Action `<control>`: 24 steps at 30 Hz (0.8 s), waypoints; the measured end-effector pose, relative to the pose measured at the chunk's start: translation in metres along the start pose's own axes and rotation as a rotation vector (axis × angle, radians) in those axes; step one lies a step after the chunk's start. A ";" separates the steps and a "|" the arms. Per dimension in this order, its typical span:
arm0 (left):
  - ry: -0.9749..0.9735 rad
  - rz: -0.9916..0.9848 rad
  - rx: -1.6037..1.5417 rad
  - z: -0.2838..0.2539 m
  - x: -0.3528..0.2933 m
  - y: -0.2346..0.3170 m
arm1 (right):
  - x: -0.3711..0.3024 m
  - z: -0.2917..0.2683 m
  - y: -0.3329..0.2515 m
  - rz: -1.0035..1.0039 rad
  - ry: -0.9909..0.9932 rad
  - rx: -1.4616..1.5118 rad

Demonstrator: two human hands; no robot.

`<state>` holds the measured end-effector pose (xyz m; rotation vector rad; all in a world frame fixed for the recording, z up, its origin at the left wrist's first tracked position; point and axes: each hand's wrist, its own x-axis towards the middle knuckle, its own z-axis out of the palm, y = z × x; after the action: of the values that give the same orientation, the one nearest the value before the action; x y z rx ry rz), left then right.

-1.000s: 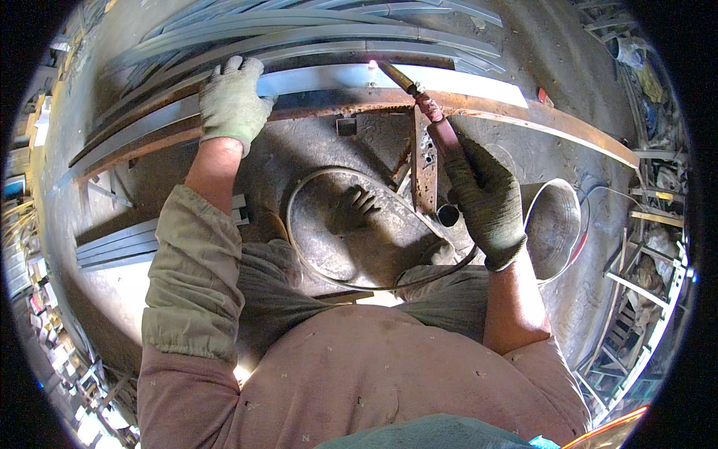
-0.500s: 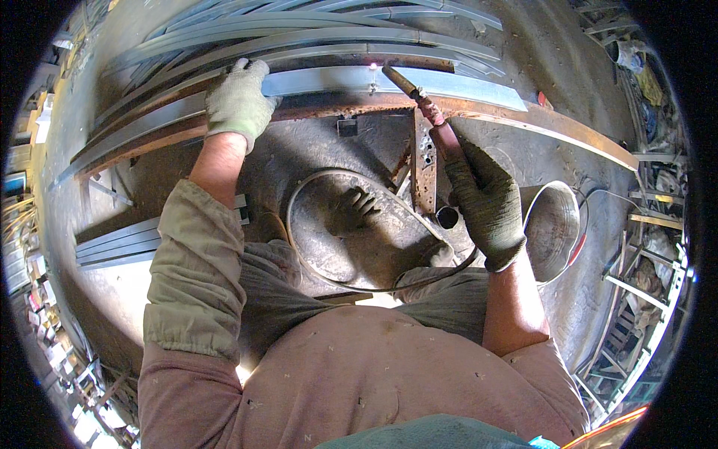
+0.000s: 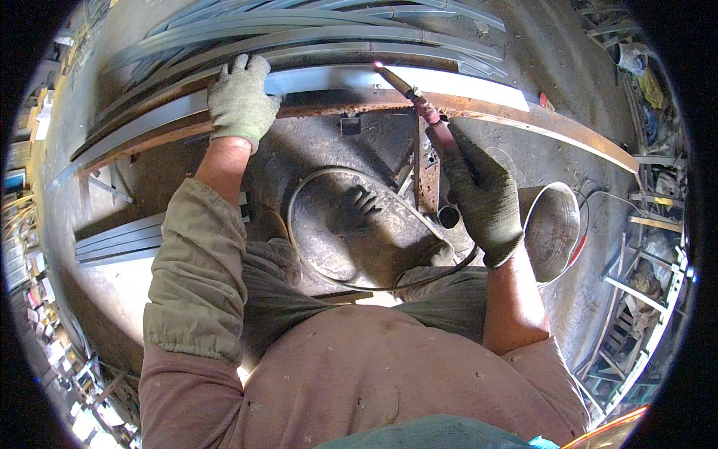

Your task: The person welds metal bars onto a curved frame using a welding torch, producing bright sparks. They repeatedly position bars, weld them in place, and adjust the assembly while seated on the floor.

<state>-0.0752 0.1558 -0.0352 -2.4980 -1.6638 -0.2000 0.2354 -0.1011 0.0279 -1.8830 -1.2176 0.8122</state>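
Observation:
My left hand [image 3: 243,97], in a pale work glove, grips a shiny flat-sided steel bar [image 3: 321,78], its fingers over the far side and its thumb toward the right. The bar lies along a rusty steel beam [image 3: 493,110]. My right hand [image 3: 486,194], in a darker-looking glove, is closed around the handle of a welding torch [image 3: 407,88]. The torch slants up and left, and its tip glows pink at the bar's far edge. Whether the tip touches the metal, I cannot tell. A cable loop [image 3: 329,282] lies below, between my legs.
More steel bars [image 3: 299,37] lie beyond the beam. Several bars [image 3: 120,239] rest at the left. A rusty upright [image 3: 427,165] stands under the beam. A bucket [image 3: 553,232] sits right of my right hand, and metal frames [image 3: 636,292] stand at the far right.
The torch tip has shifted slightly up and left, and the pink glow now sits right at it. The bar's right part looks brighter. My left hand keeps its hold.

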 end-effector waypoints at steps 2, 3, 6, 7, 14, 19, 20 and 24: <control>-0.025 -0.001 -0.005 -0.002 0.001 0.000 | 0.000 0.000 -0.001 -0.028 0.002 -0.012; -0.034 -0.001 -0.006 -0.002 0.001 0.000 | 0.000 0.001 -0.001 -0.023 0.000 -0.020; 0.000 0.001 0.002 -0.001 0.000 0.001 | 0.002 0.001 -0.001 0.027 -0.010 -0.044; 0.021 0.002 0.006 -0.001 0.000 0.001 | 0.002 0.001 -0.001 0.025 -0.009 -0.037; -0.050 -0.025 0.018 -0.003 0.003 0.002 | 0.005 0.002 -0.002 0.008 -0.031 0.049; -0.048 -0.017 0.029 -0.006 0.002 0.003 | 0.006 0.003 0.000 -0.001 -0.031 0.084; -0.065 -0.014 0.056 -0.007 0.002 0.003 | 0.006 0.003 0.001 0.003 -0.033 0.093; 0.000 -0.006 0.090 -0.003 0.001 0.003 | 0.005 0.003 0.003 0.080 -0.052 0.241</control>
<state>-0.0720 0.1553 -0.0322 -2.4283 -1.6418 -0.1238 0.2363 -0.0964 0.0233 -1.7311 -1.0299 1.0091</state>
